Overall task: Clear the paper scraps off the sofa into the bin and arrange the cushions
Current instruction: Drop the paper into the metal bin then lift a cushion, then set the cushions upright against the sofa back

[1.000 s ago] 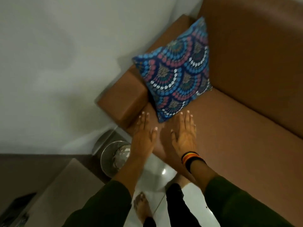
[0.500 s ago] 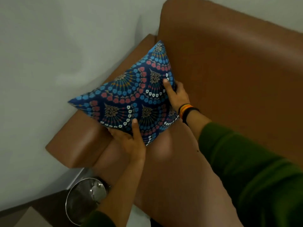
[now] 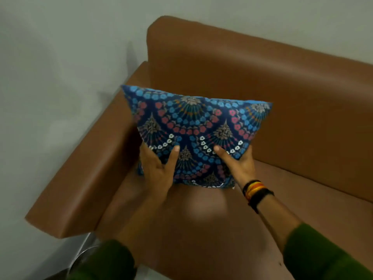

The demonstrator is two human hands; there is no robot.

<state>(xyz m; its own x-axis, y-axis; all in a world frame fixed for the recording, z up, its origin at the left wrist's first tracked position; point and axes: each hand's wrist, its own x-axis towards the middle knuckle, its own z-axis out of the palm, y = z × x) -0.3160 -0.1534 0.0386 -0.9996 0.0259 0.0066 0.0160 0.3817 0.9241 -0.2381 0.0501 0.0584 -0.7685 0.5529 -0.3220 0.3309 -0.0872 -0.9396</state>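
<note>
a blue patterned square cushion stands upright on the seat of a brown leather sofa, in the corner beside the armrest and in front of the backrest. the left hand grips its lower left edge, thumb across the front. the right hand, with striped orange and black wristbands, grips the lower right edge. dark green sleeves cover both forearms. a pale wall rises behind.

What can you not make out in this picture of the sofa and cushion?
Head view:
- Fingers of both hands: hidden behind the cushion.
- Seat under the cushion: covered, so scraps there cannot be ruled out.
- Bin: cut off by the sleeve and bottom edge.
</note>
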